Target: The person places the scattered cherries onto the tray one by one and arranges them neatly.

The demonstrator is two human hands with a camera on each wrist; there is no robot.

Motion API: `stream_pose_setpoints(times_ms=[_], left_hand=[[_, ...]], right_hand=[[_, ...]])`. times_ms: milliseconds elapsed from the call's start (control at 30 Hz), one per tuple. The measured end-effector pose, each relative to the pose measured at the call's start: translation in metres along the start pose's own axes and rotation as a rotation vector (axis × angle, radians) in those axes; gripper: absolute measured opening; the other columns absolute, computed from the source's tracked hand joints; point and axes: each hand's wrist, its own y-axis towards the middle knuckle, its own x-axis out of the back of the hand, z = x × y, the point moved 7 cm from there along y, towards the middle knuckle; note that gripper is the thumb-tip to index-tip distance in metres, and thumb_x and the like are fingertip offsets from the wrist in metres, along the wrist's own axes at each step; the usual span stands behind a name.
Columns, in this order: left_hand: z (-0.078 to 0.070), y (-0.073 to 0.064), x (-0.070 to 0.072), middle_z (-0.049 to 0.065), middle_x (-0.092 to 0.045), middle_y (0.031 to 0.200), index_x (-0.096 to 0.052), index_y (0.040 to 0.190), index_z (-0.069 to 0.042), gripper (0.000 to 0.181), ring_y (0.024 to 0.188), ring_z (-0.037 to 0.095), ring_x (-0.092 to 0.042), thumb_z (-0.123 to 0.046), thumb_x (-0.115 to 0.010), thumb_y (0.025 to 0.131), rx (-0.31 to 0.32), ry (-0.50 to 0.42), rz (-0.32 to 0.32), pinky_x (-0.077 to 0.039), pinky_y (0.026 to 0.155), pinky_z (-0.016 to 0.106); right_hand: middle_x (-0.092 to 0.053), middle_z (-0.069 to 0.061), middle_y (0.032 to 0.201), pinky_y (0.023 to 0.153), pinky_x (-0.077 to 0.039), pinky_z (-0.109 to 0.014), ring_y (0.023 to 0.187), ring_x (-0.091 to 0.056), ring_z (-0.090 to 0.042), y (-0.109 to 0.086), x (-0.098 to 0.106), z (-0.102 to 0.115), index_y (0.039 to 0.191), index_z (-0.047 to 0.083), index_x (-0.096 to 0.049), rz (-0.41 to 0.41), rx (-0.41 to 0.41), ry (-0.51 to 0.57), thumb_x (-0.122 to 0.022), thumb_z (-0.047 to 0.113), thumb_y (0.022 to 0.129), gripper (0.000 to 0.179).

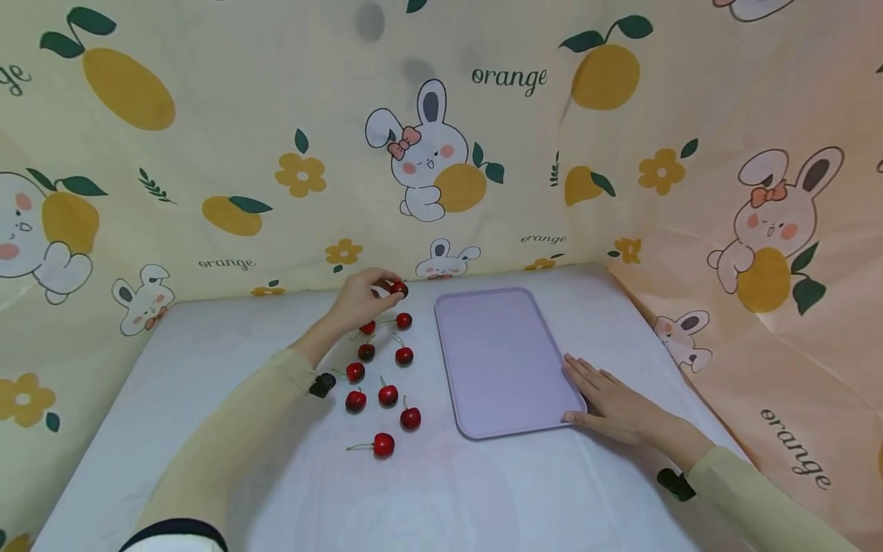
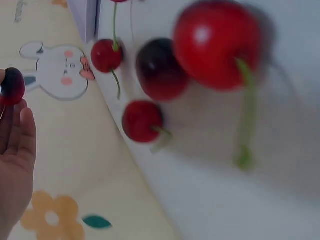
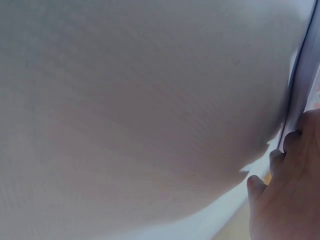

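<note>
At the far side of the table, my left hand [image 1: 363, 295] pinches a dark red cherry [image 1: 399, 289] between thumb and fingers. The left wrist view also shows this held cherry [image 2: 13, 87], at its left edge. Below that hand, several red cherries with green stems lie loosely on the white table, the nearest one [image 1: 383, 445] with its stem pointing left. My right hand [image 1: 617, 404] lies with fingers extended along the right edge of a shallow lilac tray [image 1: 510, 360], fingertips at its rim. In the right wrist view, fingers [image 3: 295, 165] sit beside the tray's side.
The white table [image 1: 276, 491] runs back to a hanging cloth [image 1: 310, 92] printed with rabbits and oranges, which also covers the right side. Small black devices sit at both wrists, the left one [image 1: 322, 385] close to the cherries.
</note>
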Motion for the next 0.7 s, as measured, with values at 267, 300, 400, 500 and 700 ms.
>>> stream_pose_setpoints(times_ms=[267, 300, 400, 500, 700], left_hand=[[-0.017, 0.029, -0.041, 0.007, -0.07, 0.115, -0.069, 0.127, -0.004, 0.036, 0.111, 0.031, -0.065, -0.021, -0.076, 0.097, -0.06, 0.044, 0.142, -0.056, 0.091, 0.038], [-0.019, 0.032, -0.047, 0.008, -0.071, 0.116, -0.069, 0.126, -0.004, 0.034, 0.11, 0.029, -0.065, -0.02, -0.076, 0.097, -0.067, 0.047, 0.161, -0.055, 0.092, 0.038], [-0.024, 0.043, -0.064, 0.009, -0.072, 0.114, -0.07, 0.123, -0.001, 0.032, 0.106, 0.027, -0.067, -0.016, -0.076, 0.095, -0.113, 0.059, 0.202, -0.054, 0.094, 0.041], [-0.025, 0.052, -0.078, 0.01, -0.072, 0.112, -0.071, 0.119, -0.001, 0.029, 0.103, 0.023, -0.068, -0.014, -0.077, 0.094, -0.136, 0.093, 0.238, -0.053, 0.097, 0.041], [-0.022, 0.066, -0.101, 0.009, -0.074, 0.112, -0.072, 0.118, -0.003, 0.028, 0.098, 0.018, -0.069, -0.014, -0.077, 0.093, -0.13, 0.177, 0.312, -0.055, 0.091, 0.031]], right_hand=[[-0.02, -0.021, 0.17, 0.121, -0.021, -0.064, 0.154, -0.022, -0.046, 0.0, -0.002, -0.002, 0.162, -0.001, -0.025, 0.016, -0.007, 0.003, -0.059, 0.058, 0.101, 0.092], [-0.019, -0.02, 0.17, 0.122, -0.02, -0.063, 0.154, -0.021, -0.046, 0.0, -0.003, -0.002, 0.163, -0.001, -0.025, 0.02, -0.011, 0.004, -0.059, 0.058, 0.101, 0.091], [-0.019, -0.02, 0.171, 0.122, -0.02, -0.063, 0.155, -0.021, -0.045, 0.0, -0.004, -0.003, 0.163, 0.0, -0.025, 0.023, -0.009, 0.002, -0.058, 0.058, 0.101, 0.091], [-0.019, -0.019, 0.171, 0.122, -0.02, -0.063, 0.155, -0.021, -0.044, 0.001, -0.004, -0.002, 0.163, 0.0, -0.025, 0.017, -0.001, 0.0, -0.058, 0.059, 0.101, 0.091], [-0.019, -0.019, 0.171, 0.122, -0.021, -0.063, 0.155, -0.022, -0.043, 0.002, -0.005, -0.006, 0.163, 0.0, -0.025, 0.005, 0.007, -0.011, -0.057, 0.059, 0.101, 0.091]])
